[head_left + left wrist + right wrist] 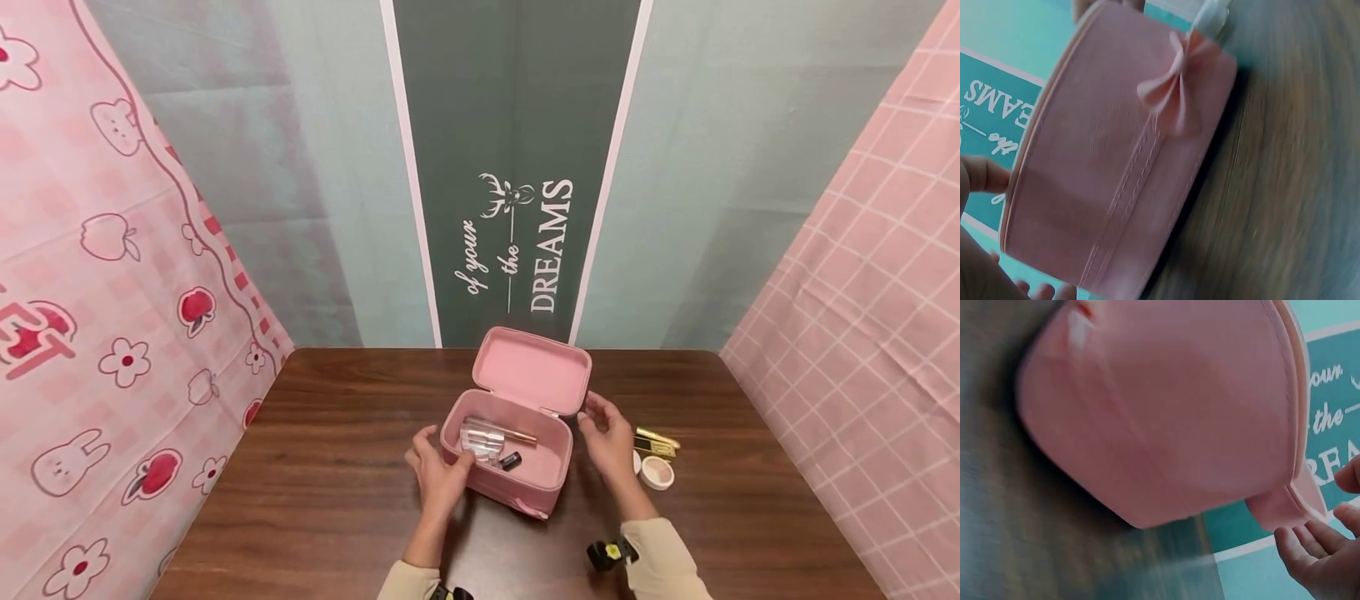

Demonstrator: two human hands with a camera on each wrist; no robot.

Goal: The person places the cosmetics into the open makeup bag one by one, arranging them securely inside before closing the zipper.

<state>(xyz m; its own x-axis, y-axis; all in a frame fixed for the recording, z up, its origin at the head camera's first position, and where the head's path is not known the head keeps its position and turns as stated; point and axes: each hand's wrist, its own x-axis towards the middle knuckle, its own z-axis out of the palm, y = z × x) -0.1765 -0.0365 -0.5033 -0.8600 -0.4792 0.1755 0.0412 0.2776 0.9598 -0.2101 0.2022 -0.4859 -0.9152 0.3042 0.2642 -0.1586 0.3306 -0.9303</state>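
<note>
A pink makeup case (502,487) stands on the table with its lid (534,367) raised at the back. My left hand (438,479) holds its front left corner, thumb at the rim and fingers along the side. The right hand (609,437) is by the hinge side, loosely bent fingertips at the lid's edge in the right wrist view. Inside the case lie a clear bottle (482,439), a slim tube with a gold-coloured end (522,437) and a small black item (511,461). A pink bow (1175,94) decorates the front.
Right of the case, partly behind my right hand, lie gold-coloured tubes (656,444) and a round palette (657,473) on the wooden table (337,500). Curtains hang along the back (337,167) and both sides.
</note>
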